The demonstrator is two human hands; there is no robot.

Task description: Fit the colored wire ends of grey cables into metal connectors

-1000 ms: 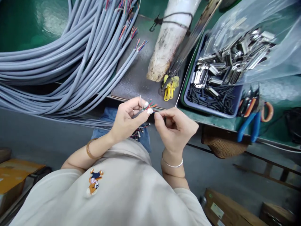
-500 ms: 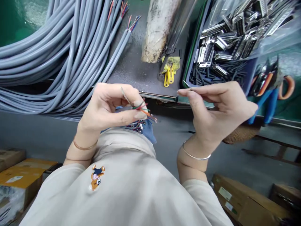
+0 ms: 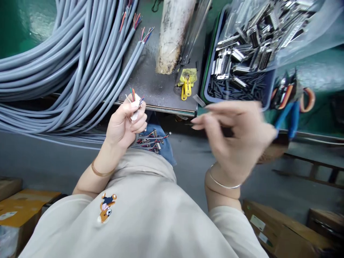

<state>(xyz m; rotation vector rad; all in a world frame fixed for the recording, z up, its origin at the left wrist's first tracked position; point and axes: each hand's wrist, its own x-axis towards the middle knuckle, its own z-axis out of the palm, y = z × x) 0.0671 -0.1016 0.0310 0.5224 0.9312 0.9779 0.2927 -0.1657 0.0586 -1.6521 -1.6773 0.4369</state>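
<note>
My left hand [image 3: 123, 123] is closed around a cable end whose thin coloured wires [image 3: 133, 95] fan out above the fingers, with something white beside them. To the right, my right hand [image 3: 233, 132] is smeared by motion near the table edge. Whether its fingers hold anything cannot be made out. A small grey strip [image 3: 199, 100] shows just beyond its fingertips. Below my left hand, several finished-looking cable ends with connectors [image 3: 152, 141] lie on my lap.
Grey cables [image 3: 77, 64] cover the left of the table. Yellow-handled snips [image 3: 186, 89] lie near the front edge. A blue tray [image 3: 205, 86] bears metal connectors and black sleeves. Pliers [image 3: 287, 111] lie at the right; cardboard boxes [image 3: 285, 229] stand below.
My left hand has turned upright, with the wires now pointing up. My right hand has shifted slightly left and down, now blurred. The view has moved, and the lap connectors show more.
</note>
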